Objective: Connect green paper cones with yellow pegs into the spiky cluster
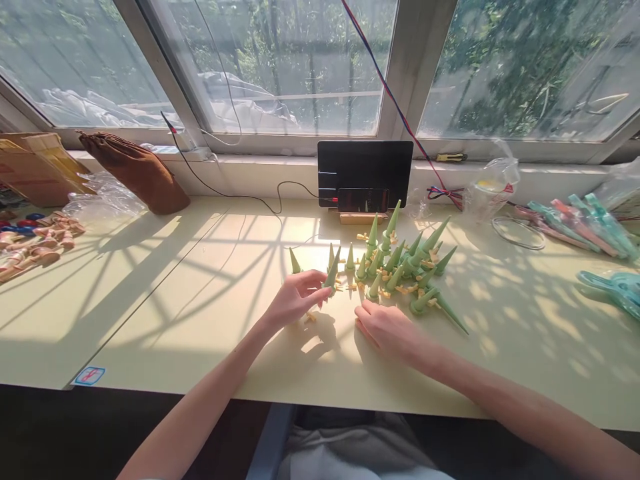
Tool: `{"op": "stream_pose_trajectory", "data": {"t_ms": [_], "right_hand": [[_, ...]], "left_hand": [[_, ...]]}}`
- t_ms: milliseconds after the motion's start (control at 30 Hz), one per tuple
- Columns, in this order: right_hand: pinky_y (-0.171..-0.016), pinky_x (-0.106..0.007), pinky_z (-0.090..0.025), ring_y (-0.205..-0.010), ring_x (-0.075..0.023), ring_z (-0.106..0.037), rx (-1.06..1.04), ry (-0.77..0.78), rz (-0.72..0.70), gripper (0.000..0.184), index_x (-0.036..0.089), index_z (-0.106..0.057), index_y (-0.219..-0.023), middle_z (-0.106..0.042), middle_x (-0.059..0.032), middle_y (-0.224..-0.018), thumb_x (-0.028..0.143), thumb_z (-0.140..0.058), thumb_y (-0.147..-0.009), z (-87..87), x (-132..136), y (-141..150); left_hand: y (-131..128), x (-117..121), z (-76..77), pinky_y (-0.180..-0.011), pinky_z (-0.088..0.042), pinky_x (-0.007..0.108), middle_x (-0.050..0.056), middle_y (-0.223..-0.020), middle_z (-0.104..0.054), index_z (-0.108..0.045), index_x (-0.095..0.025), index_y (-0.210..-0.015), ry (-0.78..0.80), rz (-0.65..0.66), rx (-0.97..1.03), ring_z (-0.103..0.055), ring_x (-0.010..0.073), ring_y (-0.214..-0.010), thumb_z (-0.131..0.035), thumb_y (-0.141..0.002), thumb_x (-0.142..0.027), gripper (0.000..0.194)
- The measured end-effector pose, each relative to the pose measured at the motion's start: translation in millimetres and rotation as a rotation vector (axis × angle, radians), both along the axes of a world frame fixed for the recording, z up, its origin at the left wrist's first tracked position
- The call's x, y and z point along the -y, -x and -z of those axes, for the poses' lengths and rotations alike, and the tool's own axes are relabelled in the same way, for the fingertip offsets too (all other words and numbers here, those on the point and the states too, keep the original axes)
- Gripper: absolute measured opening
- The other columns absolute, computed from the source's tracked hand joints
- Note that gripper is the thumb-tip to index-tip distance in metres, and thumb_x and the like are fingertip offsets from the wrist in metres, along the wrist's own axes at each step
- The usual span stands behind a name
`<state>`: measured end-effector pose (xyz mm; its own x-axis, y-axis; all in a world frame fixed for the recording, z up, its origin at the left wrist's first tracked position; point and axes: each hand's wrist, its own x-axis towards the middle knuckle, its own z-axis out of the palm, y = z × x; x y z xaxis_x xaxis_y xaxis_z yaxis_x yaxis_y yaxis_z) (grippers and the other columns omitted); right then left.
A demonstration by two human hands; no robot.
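Observation:
My left hand (301, 295) is closed, its thumb and fingers pinching a pointed green cone (332, 269) that is tilted slightly above the table. Another green cone (295, 261) stands just behind that hand, and a small yellow piece (311, 317) lies beneath it. My right hand (384, 327) rests low over the table with its fingers bent together; whether its fingertips hold something small is hidden. Right beyond those fingers is a cluster of green cones (395, 275) with ringed bases, some upright and some lying over, with small yellow pieces among them.
A dark tablet (366, 167) stands behind the cluster, a phone (363, 200) on a wooden stand before it. A black cable (235, 193) crosses the table. To the left are a brown pouch (137, 170) and wooden toys (47, 243); wrapped pastel items (585, 223) lie right.

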<state>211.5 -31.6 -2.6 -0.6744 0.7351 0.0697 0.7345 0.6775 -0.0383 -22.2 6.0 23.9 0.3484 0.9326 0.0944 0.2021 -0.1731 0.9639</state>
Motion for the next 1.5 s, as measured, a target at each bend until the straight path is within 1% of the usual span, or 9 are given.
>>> {"op": "stream_pose_trajectory", "data": {"t_ms": [200,333,467,567,733,933,1133,1333,1500], "right_hand": [[-0.049,-0.030,-0.022,-0.048,-0.0110,-0.034,-0.066,0.016,0.008,0.018,0.018,-0.049,-0.076,-0.053,-0.0008,-0.068,0.014,-0.047,-0.093,2.7,-6.3,-4.7],[-0.050,-0.028,-0.024,-0.050,-0.0100,-0.034,-0.293,0.098,0.046,0.021,0.019,-0.044,-0.073,-0.049,0.0019,-0.063,0.015,-0.044,-0.093,4.9,-9.2,-4.5],[-0.051,-0.024,-0.026,-0.052,-0.0090,-0.036,-0.532,0.220,0.124,0.022,0.019,-0.043,-0.071,-0.044,0.0047,-0.060,0.018,-0.045,-0.093,6.4,-7.4,-2.1],[-0.051,-0.022,-0.029,-0.054,-0.0088,-0.040,-0.666,0.267,0.151,0.018,0.019,-0.046,-0.075,-0.046,0.0049,-0.063,0.019,-0.046,-0.093,7.9,-6.4,-1.1],[-0.055,-0.023,-0.034,-0.055,-0.0098,-0.042,-0.811,0.222,0.143,0.013,0.020,-0.050,-0.081,-0.046,0.0047,-0.063,0.020,-0.046,-0.094,10.5,-8.4,-1.3],[-0.059,-0.024,-0.041,-0.059,-0.0113,-0.049,-0.963,0.154,0.142,0.009,0.020,-0.053,-0.089,-0.053,0.0026,-0.068,0.020,-0.046,-0.095,14.2,-10.1,-1.0],[-0.059,-0.025,-0.046,-0.061,-0.0126,-0.055,-1.035,0.136,0.157,0.009,0.021,-0.054,-0.094,-0.055,0.0012,-0.071,0.023,-0.046,-0.096,14.5,-9.2,-0.5],[-0.057,-0.025,-0.050,-0.063,-0.0136,-0.059,-1.083,0.185,0.132,0.012,0.021,-0.056,-0.096,-0.059,-0.0009,-0.073,0.027,-0.046,-0.098,13.3,-9.0,0.1],[-0.057,-0.025,-0.050,-0.063,-0.0131,-0.059,-1.119,0.173,0.102,0.012,0.020,-0.057,-0.097,-0.060,-0.0009,-0.073,0.024,-0.046,-0.098,12.5,-8.7,0.4]], "left_hand": [[-11.5,7.7,4.2,-0.064,-0.059,0.029,0.005,-0.093,-0.063,-0.064,-0.015,-0.102,-0.039,-0.001,-0.005,-0.065,0.0140,-0.069,-0.069,-0.084,-0.033,0.026],[-21.3,10.7,11.5,-0.067,-0.060,0.034,0.007,-0.101,-0.062,-0.065,-0.015,-0.099,-0.002,0.060,0.071,-0.067,0.0142,-0.067,-0.071,-0.082,-0.033,0.025],[-26.4,10.9,18.8,-0.083,-0.058,0.041,0.005,-0.096,-0.065,-0.064,-0.015,-0.103,0.070,0.096,0.092,-0.071,0.0160,-0.067,-0.073,-0.081,-0.031,0.028],[-26.8,10.7,21.0,-0.085,-0.057,0.044,0.007,-0.095,-0.068,-0.062,-0.015,-0.105,0.154,0.102,0.121,-0.072,0.0196,-0.074,-0.075,-0.079,-0.031,0.033],[-24.2,9.1,21.3,-0.086,-0.057,0.043,0.009,-0.091,-0.072,-0.061,-0.014,-0.107,0.340,0.117,0.167,-0.072,0.0252,-0.090,-0.075,-0.079,-0.031,0.036],[-24.1,5.2,22.9,-0.095,-0.054,0.045,0.011,-0.109,-0.068,-0.062,-0.014,-0.104,0.348,0.074,0.227,-0.071,0.0253,-0.095,-0.078,-0.077,-0.033,0.037],[-26.5,5.8,19.8,-0.093,-0.055,0.045,0.010,-0.105,-0.068,-0.062,-0.014,-0.102,0.328,0.089,0.242,-0.071,0.0237,-0.091,-0.077,-0.076,-0.036,0.037],[-28.6,7.0,18.3,-0.073,-0.059,0.037,0.006,-0.093,-0.068,-0.063,-0.015,-0.102,0.300,0.077,0.196,-0.069,0.0174,-0.071,-0.077,-0.076,-0.037,0.036],[-28.5,8.2,20.0,-0.067,-0.057,0.032,0.006,-0.096,-0.066,-0.064,-0.015,-0.100,0.269,0.046,0.129,-0.065,0.0130,-0.064,-0.076,-0.076,-0.038,0.035]]}}
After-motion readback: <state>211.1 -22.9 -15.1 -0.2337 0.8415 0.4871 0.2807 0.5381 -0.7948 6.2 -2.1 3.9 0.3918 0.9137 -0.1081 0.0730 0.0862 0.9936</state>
